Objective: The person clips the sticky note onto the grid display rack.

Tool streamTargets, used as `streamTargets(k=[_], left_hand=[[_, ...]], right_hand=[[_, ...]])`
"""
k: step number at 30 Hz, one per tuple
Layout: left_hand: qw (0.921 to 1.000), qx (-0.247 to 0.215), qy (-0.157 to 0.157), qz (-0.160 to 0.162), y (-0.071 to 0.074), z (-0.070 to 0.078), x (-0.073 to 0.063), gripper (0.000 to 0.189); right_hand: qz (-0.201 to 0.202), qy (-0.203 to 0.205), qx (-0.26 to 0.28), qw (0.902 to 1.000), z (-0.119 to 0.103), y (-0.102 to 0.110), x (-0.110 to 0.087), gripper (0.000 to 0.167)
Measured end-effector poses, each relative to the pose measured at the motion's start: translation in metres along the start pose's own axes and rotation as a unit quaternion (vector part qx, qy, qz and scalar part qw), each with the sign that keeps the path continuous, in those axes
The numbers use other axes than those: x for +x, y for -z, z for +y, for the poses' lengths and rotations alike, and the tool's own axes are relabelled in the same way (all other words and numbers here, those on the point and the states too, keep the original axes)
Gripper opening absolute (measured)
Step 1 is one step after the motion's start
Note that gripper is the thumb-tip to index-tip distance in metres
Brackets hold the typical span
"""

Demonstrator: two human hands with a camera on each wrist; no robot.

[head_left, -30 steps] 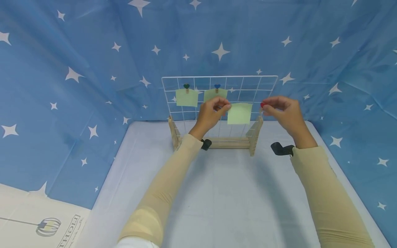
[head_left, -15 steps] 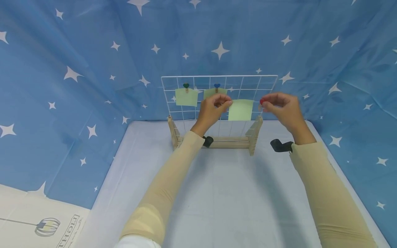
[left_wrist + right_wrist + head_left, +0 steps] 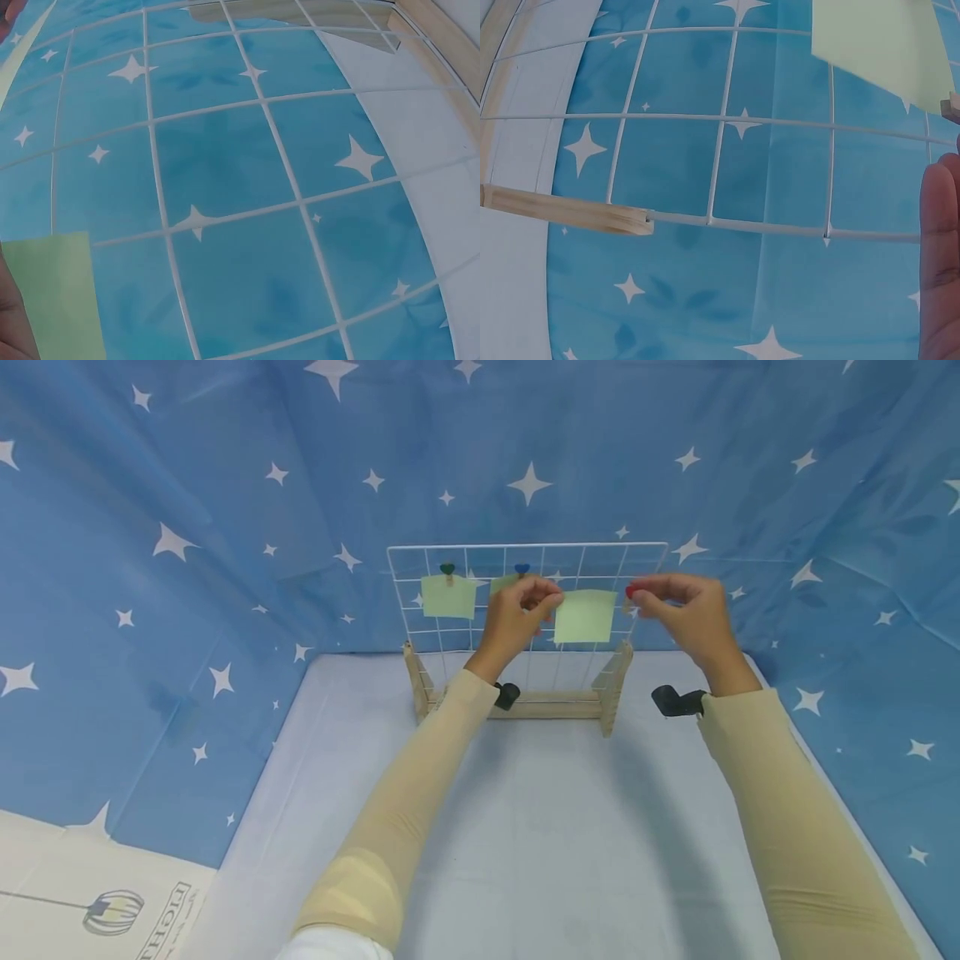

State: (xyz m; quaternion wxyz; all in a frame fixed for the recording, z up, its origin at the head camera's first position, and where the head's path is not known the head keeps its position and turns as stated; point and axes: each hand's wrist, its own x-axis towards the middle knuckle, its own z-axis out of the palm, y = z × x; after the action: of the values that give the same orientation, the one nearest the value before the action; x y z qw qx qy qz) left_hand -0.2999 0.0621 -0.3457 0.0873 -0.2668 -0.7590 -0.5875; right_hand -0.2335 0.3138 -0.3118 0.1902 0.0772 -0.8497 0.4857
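Observation:
In the head view my left hand (image 3: pixel 516 620) pinches a pale green sticky note (image 3: pixel 586 617) by its upper left corner, in front of a white wire grid (image 3: pixel 457 546). To its right my right hand (image 3: pixel 692 610) pinches a small wooden clothespin with a red heart (image 3: pixel 631 591), near the note's upper right corner. The right wrist view shows the clothespin's wooden tip (image 3: pixel 950 109) right at the edge of the note (image 3: pixel 885 52). Two more green notes hang on the grid: one (image 3: pixel 447 598) under a green heart clip (image 3: pixel 447 568), the other (image 3: pixel 500 583) under a blue heart clip (image 3: pixel 522 568), partly hidden by my left hand.
The grid stands in a wooden base (image 3: pixel 543 710) on a white-covered table (image 3: pixel 525 827). Blue cloth with white stars (image 3: pixel 262 568) rises behind and at both sides. A beige printed sheet (image 3: pixel 75 893) lies at the lower left.
Both hands have risen a little, bringing the held note and the red heart clothespin higher in front of the grid. The two hung notes have stayed in place.

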Motion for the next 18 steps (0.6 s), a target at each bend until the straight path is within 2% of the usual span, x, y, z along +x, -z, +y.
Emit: streamTargets(k=[7, 14, 18], left_hand=[[0.9998, -0.012, 0.012, 0.010, -0.006, 0.002, 0.001, 0.017], [0.9996, -0.017, 0.019, 0.013, -0.009, 0.005, 0.007, 0.015], [0.9995, -0.027, 0.011, 0.016, -0.011, 0.006, 0.009, 0.015]], right_hand=[[-0.015, 0.002, 0.007, 0.9999, 0.001, -0.001, 0.005, 0.029], [-0.006, 0.012, 0.018, 0.9998, -0.002, -0.001, 0.010, 0.026], [0.001, 0.026, 0.035, 0.9991, -0.001, -0.002, 0.012, 0.022]])
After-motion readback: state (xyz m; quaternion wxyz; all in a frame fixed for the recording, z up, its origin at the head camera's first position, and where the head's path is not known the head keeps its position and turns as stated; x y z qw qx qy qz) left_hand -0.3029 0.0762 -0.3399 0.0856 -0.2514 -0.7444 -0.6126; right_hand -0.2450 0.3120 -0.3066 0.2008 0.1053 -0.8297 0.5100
